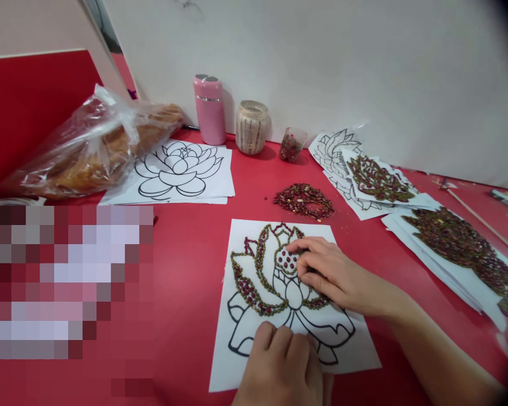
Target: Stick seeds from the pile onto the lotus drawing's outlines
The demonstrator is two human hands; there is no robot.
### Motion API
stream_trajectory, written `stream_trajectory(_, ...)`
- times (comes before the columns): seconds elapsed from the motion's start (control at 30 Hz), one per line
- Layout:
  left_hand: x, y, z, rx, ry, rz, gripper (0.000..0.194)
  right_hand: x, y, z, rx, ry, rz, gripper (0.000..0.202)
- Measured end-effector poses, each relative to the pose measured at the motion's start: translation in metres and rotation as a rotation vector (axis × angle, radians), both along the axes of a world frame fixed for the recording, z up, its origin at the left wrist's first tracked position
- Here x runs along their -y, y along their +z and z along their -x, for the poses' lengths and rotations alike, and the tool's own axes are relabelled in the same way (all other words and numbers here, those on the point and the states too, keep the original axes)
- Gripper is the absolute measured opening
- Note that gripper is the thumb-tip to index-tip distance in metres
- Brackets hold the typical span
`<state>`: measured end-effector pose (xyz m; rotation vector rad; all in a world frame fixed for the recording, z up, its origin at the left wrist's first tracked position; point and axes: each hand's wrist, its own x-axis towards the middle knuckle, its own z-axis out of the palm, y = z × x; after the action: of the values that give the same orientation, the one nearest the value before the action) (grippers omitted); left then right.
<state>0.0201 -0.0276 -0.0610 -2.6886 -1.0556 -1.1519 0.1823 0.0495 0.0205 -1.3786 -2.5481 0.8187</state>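
lotus sheet (222, 361): lying flat on the red surface (186, 316), nearer than the loose bean pile (288, 197), and partly covered with small red and green beans (248, 290). likely light, thin and easy to crease, so best taken by the bare white corners, clear of the beans, and kept level. expect beans to be hard, smooth and apt to roll; better pinched singly. too small to tell whether fixed down, so not to be tilted or brushed. see the right hand (325, 270) at the dotted seed head (287, 259), fingers bent and narrow; cannot tell whether holding a bean. see the left hand (281, 361) curled over the sheet's lower part, fingertips hidden, grip impossible to judge.
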Motion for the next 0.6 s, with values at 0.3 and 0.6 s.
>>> stream_trajectory(0.3,-0.0009,-0.0004,0.0003,-0.014,-0.01,0.001,0.008,0.0003,0.0013,0.0,0.034,0.036,-0.054,0.016)
stream_trajectory(0.6,-0.0015,0.0034,-0.001,0.021,-0.001,-0.006,0.009,0.0021,0.0012,0.0012,0.084,0.049,-0.09,0.015)
